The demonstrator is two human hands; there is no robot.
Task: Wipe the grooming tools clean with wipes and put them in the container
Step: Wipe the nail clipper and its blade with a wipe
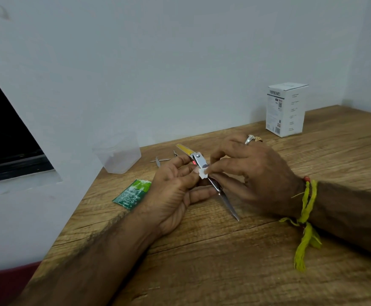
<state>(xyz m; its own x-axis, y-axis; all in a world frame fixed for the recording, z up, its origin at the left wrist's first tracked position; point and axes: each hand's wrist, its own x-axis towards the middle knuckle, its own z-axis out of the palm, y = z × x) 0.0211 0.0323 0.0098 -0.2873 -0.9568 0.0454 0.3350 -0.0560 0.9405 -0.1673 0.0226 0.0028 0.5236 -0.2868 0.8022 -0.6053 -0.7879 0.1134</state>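
- Grooming tool [199, 161] with a yellow handle end and steel blades sits between your two hands, held just above the wooden surface [268, 272], its thin point aimed toward you
- Your left hand [175, 186] grips the tool from below, fingers curled under its middle
- Your right hand [255, 171] pinches a small white wipe [203, 172] against the steel part near the pivot; the wrist carries a yellow thread band [306, 217]
- Behind your left hand, small metal tools [160, 160] lie on the surface, too small for you to tell apart
- Clear plastic container [119, 154] stands at the far left edge by the wall; what it holds cannot be made out
- Green torn sachet [132, 194] lies flat just left of your left wrist
- White printed box [286, 109] stands upright at the back, well apart from your hands
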